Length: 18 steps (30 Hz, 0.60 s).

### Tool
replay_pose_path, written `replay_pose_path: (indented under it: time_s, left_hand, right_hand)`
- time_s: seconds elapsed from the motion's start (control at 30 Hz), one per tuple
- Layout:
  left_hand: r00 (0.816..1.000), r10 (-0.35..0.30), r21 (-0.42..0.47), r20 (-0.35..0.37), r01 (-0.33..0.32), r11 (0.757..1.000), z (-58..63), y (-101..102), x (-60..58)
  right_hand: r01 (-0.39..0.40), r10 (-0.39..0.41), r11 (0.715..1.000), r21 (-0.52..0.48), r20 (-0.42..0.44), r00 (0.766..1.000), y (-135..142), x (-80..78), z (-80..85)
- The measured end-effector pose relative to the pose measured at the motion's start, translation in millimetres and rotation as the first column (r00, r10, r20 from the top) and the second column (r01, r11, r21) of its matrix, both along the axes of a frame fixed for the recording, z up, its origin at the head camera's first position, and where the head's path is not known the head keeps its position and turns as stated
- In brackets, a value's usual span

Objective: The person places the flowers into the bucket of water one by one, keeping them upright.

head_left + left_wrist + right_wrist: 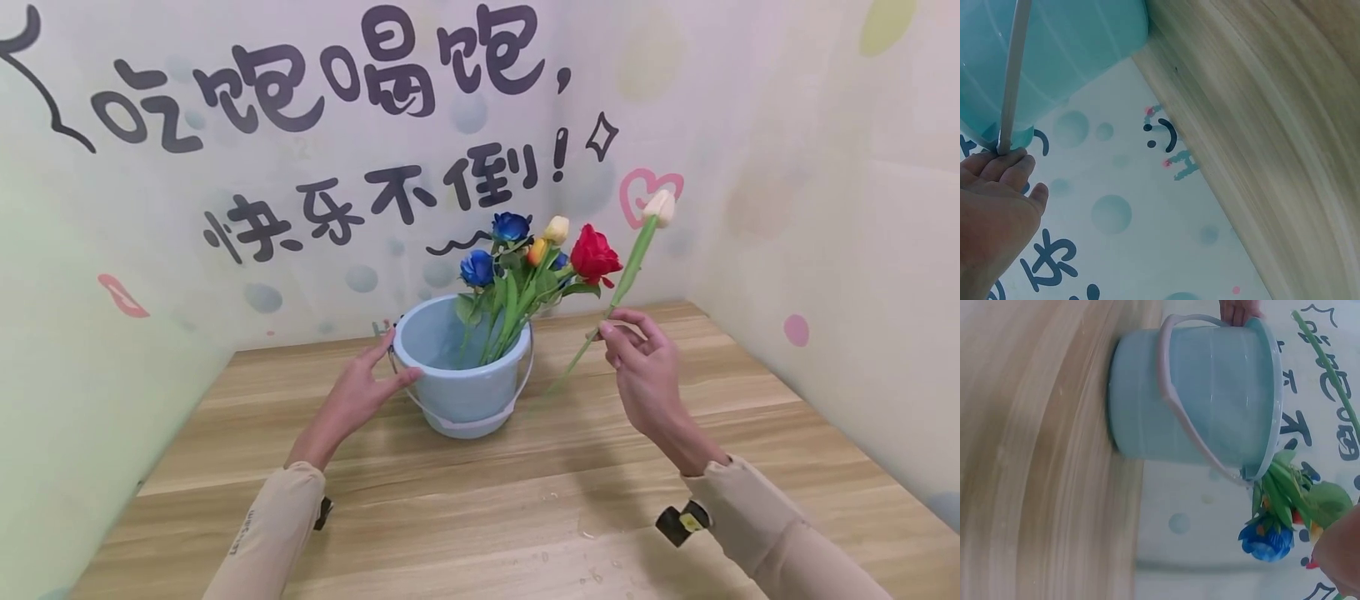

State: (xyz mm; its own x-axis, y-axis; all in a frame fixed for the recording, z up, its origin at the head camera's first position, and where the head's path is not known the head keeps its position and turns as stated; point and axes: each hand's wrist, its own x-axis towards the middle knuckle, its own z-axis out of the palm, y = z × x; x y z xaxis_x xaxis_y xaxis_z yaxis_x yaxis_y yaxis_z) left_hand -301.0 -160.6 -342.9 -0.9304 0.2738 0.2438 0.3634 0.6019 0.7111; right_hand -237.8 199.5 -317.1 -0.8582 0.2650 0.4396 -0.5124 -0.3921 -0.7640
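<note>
Right hand (pixel 647 375) fingers pinch a white tulip (pixel 660 207) stem at the bucket's (pixel 461 379) 3 o'clock. Left hand (pixel 360 392), fingers straight, touches the bucket's 9 o'clock side on the counter (pixel 525 500).

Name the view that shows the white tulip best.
The head view: the white tulip shows whole, bloom to stem, pinched by the right hand. The right wrist view shows only its stem; the left wrist view shows none.

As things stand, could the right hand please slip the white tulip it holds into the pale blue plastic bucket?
Probably yes: the right hand pinches the white tulip just beside the pale blue plastic bucket, whose front half is open; the left hand touches its far side.
</note>
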Motion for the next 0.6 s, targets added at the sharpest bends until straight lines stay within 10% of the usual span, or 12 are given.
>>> replay_pose_path:
  time_s: [0.6]
  left_hand:
    - [1.000,-0.011,0.039,-0.003,0.011,0.999,-1.1,-0.8,0.5]
  right_hand:
    - [0.229,-0.222,0.966,0.120,-0.073,0.972,-39.9,-21.6,8.4]
